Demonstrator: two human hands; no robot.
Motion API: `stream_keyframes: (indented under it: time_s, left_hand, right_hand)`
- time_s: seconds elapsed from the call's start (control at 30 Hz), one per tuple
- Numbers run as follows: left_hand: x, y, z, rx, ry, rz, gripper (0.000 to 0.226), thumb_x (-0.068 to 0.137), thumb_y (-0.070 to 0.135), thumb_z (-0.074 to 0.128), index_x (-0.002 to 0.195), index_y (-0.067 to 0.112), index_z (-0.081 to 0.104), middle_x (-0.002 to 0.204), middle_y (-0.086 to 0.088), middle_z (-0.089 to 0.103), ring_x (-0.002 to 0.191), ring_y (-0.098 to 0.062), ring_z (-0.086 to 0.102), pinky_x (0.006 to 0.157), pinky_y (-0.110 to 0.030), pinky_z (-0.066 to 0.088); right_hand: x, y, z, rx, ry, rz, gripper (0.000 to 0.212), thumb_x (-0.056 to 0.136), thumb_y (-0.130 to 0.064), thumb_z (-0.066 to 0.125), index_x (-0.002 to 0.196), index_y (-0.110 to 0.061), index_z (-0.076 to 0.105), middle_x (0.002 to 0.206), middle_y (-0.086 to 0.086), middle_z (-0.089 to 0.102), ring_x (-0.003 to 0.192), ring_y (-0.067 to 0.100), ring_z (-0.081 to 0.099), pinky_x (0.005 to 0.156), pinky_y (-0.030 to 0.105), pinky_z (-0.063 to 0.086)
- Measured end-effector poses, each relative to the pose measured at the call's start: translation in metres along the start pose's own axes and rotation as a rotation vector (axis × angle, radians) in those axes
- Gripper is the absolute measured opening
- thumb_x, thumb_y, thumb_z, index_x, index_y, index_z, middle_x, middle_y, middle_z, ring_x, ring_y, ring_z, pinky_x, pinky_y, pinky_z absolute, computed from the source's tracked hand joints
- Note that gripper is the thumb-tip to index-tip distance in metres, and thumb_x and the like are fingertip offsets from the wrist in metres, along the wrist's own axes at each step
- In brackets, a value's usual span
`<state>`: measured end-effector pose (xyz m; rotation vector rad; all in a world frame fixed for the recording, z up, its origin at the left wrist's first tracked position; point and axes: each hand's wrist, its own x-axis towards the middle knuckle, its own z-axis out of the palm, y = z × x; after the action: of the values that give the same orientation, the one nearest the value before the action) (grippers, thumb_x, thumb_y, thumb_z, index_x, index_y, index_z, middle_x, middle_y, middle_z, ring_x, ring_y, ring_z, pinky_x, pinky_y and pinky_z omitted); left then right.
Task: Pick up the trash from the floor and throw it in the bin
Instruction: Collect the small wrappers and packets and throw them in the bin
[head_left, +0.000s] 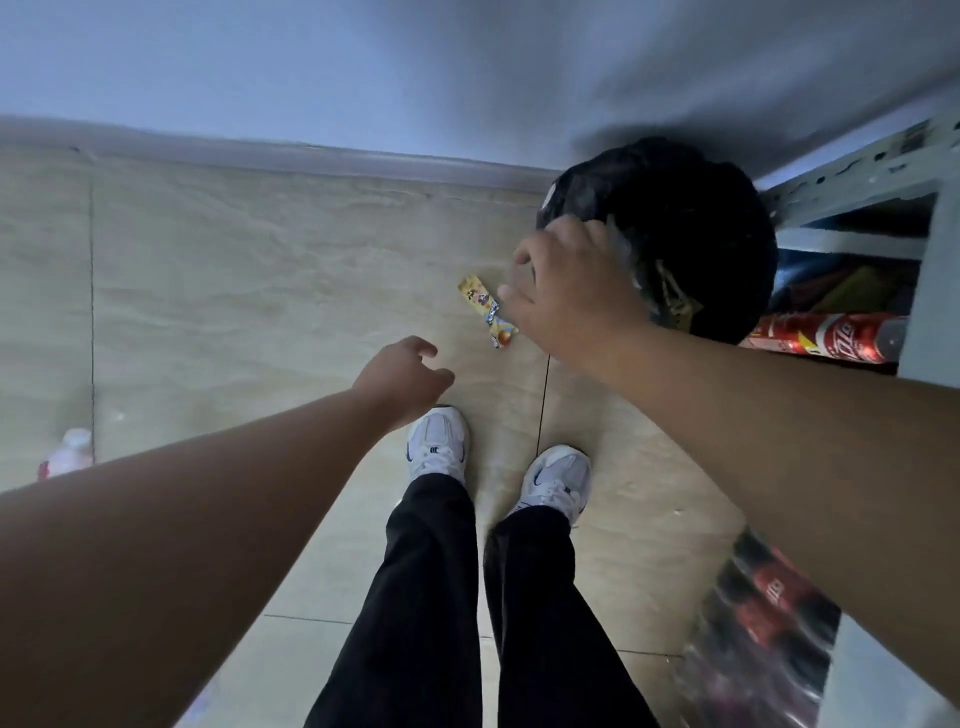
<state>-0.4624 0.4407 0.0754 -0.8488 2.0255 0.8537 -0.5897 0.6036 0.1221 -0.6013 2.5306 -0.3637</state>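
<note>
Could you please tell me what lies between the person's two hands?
In the head view, a yellow wrapper lies on the floor between left hand and right hand.

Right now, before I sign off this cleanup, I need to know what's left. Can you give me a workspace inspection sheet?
Surface: beige tiled floor, dark joints.
Job's things: yellow wrapper lies on the floor beside the bin, which has a black bag.
Clutter: pink bottle on the floor, far left, blurred.
Hands: left hand loosely curled, empty; right hand over the bin's edge, grip unclear.
Cables: nothing seen.
Surroundings: pale wall; shelf at right with cola bottles.
</note>
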Motion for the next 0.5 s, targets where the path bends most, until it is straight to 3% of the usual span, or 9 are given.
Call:
stream_keyframes:
  time_s: [0.07, 0.17, 0.27, 0.37, 0.4, 0.5]
  left_hand:
    - [-0.003, -0.021, 0.0, -0.03, 0.004, -0.032, 0.051, 0.084, 0.033, 0.064, 0.133, 0.021, 0.056, 0.134, -0.005, 0.061, 0.089, -0.016, 0.061, 0.076, -0.025, 0.039]
    - [0.002, -0.054, 0.007, -0.034, 0.012, -0.077, 0.052, 0.083, 0.035, 0.065, 0.132, 0.023, 0.057, 0.135, -0.004, 0.061, 0.093, -0.019, 0.063, 0.076, -0.026, 0.041]
    - [0.018, -0.085, 0.024, -0.046, 0.009, -0.103, 0.052, 0.082, 0.037, 0.065, 0.131, 0.023, 0.057, 0.132, -0.006, 0.062, 0.101, -0.021, 0.064, 0.08, -0.028, 0.042]
    - [0.04, -0.113, 0.044, -0.076, 0.002, -0.113, 0.053, 0.082, 0.037, 0.065, 0.132, 0.022, 0.057, 0.134, -0.007, 0.06, 0.115, -0.022, 0.061, 0.084, -0.028, 0.042]
    - [0.047, -0.122, 0.051, -0.083, -0.006, -0.113, 0.053, 0.082, 0.036, 0.064, 0.133, 0.022, 0.057, 0.134, -0.008, 0.06, 0.116, -0.022, 0.061, 0.084, -0.028, 0.042]
    - [0.071, -0.148, 0.071, -0.075, -0.025, -0.113, 0.054, 0.082, 0.035, 0.063, 0.134, 0.02, 0.055, 0.136, -0.009, 0.058, 0.119, -0.023, 0.059, 0.091, -0.032, 0.045]
  right_hand:
    - [-0.005, -0.019, 0.019, 0.007, -0.071, -0.08, 0.038, 0.088, -0.04, 0.06, 0.115, -0.015, 0.062, 0.121, 0.012, 0.055, 0.116, 0.035, 0.045, 0.101, 0.04, 0.038]
    - [-0.009, -0.034, 0.052, 0.026, -0.254, -0.09, 0.038, 0.091, -0.035, 0.056, 0.124, -0.015, 0.057, 0.13, 0.013, 0.05, 0.125, 0.035, 0.043, 0.101, 0.039, 0.04]
    - [0.0, -0.032, 0.091, -0.023, -0.451, 0.024, 0.039, 0.094, -0.033, 0.052, 0.129, -0.016, 0.053, 0.137, 0.013, 0.045, 0.13, 0.036, 0.041, 0.104, 0.041, 0.042]
    - [0.019, -0.016, 0.133, -0.105, -0.556, 0.111, 0.011, 0.094, -0.022, 0.048, 0.098, -0.016, 0.056, 0.12, 0.009, 0.049, 0.116, 0.034, 0.046, 0.091, 0.033, 0.041]
    - [0.029, -0.01, 0.146, -0.124, -0.561, 0.135, 0.012, 0.094, -0.023, 0.049, 0.101, -0.016, 0.056, 0.124, 0.009, 0.05, 0.117, 0.035, 0.047, 0.093, 0.034, 0.042]
    - [0.061, 0.008, 0.181, -0.118, -0.54, 0.217, 0.044, 0.092, -0.035, 0.054, 0.134, -0.022, 0.053, 0.139, 0.019, 0.048, 0.125, 0.041, 0.049, 0.1, 0.038, 0.045]
